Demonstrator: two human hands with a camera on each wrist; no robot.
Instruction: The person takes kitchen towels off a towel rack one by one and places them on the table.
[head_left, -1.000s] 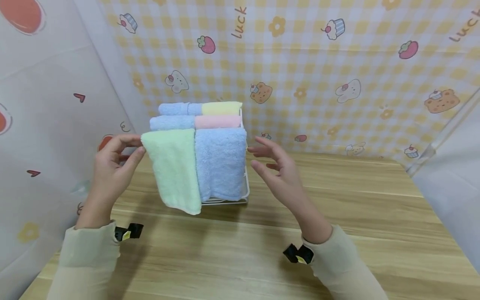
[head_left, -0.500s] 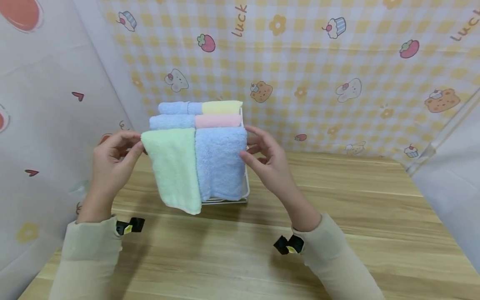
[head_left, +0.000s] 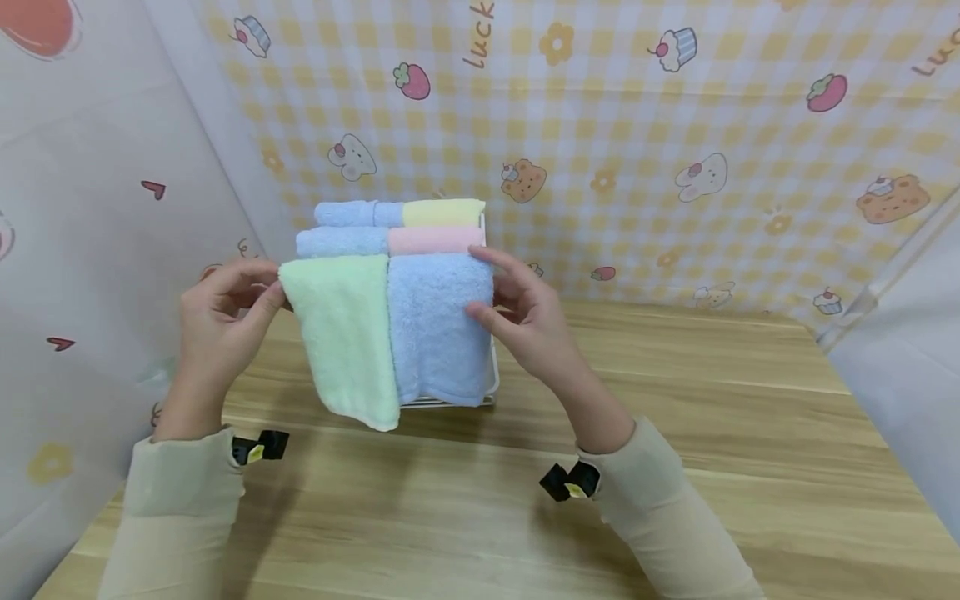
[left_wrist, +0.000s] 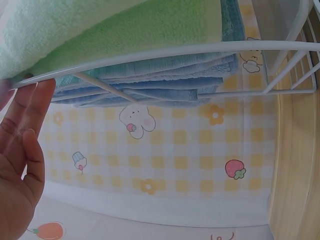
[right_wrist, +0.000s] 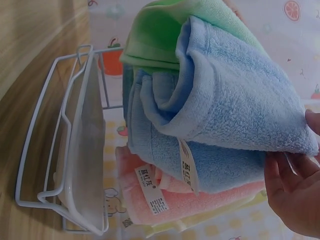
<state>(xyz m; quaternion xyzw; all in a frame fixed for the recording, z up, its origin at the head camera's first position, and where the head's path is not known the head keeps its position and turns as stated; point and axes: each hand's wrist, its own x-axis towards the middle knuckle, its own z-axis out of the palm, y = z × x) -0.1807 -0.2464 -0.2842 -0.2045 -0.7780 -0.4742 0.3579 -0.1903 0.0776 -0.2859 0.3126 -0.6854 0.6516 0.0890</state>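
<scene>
A white wire rack (left_wrist: 170, 54) stands on the table with small towels draped over its bars. A pale green towel (head_left: 345, 333) hangs at the front left, and a light blue towel (head_left: 442, 333) beside it at the front right. My left hand (head_left: 225, 321) pinches the green towel's upper left corner at the end of the bar, its fingers under the bar in the left wrist view. My right hand (head_left: 532, 321) holds the blue towel's upper right edge, thumb in front and fingers at the back. The blue towel hangs in folds in the right wrist view.
Behind hang a pink towel (head_left: 435, 241), a yellow towel (head_left: 442, 213) and two more blue ones. White labels (right_wrist: 152, 190) stick out from the towels. A white tray (right_wrist: 92, 145) sits in the rack's base. A checked curtain (head_left: 615, 125) closes off the back.
My right hand has moved left from beside the rack onto the blue towel's edge and taken hold of it. The left hand stays at the green towel's corner.
</scene>
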